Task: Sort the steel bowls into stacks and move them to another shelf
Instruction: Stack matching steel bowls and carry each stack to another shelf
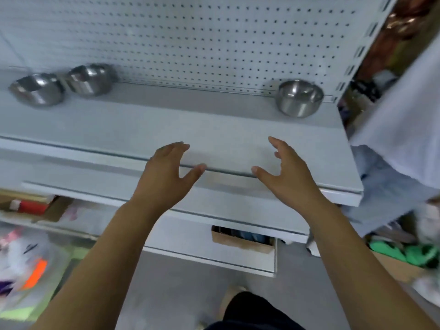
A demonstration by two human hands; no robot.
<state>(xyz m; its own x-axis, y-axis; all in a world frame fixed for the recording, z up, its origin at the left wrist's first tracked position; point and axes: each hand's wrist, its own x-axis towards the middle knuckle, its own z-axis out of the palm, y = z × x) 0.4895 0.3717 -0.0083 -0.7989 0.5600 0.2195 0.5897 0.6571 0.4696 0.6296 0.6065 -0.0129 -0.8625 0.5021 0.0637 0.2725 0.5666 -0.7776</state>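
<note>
Left hand (164,172) and right hand (285,172) hover over the shelf (214,129) near edge, fingers spread wide, empty. Far back sit the left bowl (38,90), middle bowl (91,79) and right bowl (298,98), with open shelf before them. Lower clutter is blurred.

Cardboard box (240,242) low; green bundle (419,253) right; pegboard (214,32) behind.

Three round steel bowls (298,98) are seen on a white metal shelf (166,120). Both bare hands, left hand (166,172) and right hand (289,172), are held empty above its front edge.
</note>
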